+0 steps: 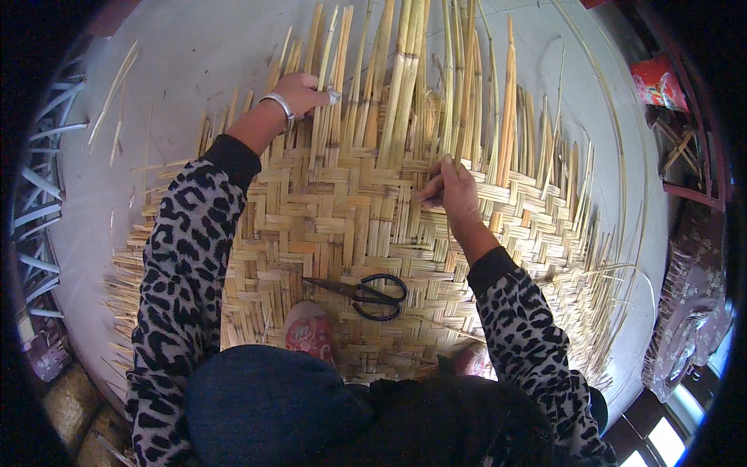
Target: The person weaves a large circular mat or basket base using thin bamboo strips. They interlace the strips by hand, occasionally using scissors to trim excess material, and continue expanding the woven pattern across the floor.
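Observation:
A large mat of woven flat strips [342,226], pale yellow in a zigzag weave, lies on the floor under me, its loose strip ends sticking out on the far side. My left hand [299,95] is closed around upright strips [334,78] at the far edge; something wrapped round a finger looks pale. At the weave's far edge on the right, my right hand [453,191] pinches a thin strip [467,109] between thumb and finger, the other fingers curled. Black-handled scissors [362,294] rest on the mat between my arms, blades pointing left.
My pink shoe [310,331] stands on the mat beside the scissors. Loose strips [115,93] lie on the grey floor [187,70] at left. Metal tubing [43,194] lines the left rim. A red bucket-like container [660,84] and patterned cloth [689,303] are at right.

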`<state>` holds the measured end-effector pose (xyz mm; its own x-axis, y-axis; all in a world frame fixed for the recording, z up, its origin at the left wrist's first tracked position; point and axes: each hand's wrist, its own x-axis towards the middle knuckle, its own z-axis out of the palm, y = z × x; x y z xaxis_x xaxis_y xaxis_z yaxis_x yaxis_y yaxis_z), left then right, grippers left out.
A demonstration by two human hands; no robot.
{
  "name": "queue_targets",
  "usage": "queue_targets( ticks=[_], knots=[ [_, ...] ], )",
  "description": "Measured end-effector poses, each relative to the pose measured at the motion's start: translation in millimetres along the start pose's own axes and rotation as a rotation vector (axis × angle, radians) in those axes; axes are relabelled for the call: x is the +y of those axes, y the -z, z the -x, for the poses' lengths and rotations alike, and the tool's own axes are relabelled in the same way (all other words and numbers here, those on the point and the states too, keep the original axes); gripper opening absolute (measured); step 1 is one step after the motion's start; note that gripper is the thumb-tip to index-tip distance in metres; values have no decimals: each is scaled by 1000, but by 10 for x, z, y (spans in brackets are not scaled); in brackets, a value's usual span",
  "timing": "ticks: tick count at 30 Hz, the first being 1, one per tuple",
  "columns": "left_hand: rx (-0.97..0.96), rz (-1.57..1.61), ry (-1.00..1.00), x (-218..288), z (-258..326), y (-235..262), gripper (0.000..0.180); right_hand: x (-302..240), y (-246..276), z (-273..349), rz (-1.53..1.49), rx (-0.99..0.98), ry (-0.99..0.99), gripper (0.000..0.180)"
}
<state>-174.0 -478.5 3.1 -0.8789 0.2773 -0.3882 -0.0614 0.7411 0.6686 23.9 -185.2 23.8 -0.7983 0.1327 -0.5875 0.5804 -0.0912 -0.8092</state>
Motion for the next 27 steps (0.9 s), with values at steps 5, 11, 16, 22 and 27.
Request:
queue_targets(
  ticks=[5,11,16,22,27],
  knots=[
    [90,-160,-19,-2,67,-45,42,13,12,-11,-24,-10,-4,39],
    [261,-374,-143,-28,93,-171,37,43,42,-19,-38,-26,9,39],
    [543,-447,-344,8,227,-345,28,72,37,-39,-41,-14,17,38],
    [-78,-143,23,189,-62,-107,34,27,44,-10,-26,-27,-2,38],
    [-204,710,124,274,-166,-193,40,-203,99,-56,-21,-62,112,41]
  ],
)
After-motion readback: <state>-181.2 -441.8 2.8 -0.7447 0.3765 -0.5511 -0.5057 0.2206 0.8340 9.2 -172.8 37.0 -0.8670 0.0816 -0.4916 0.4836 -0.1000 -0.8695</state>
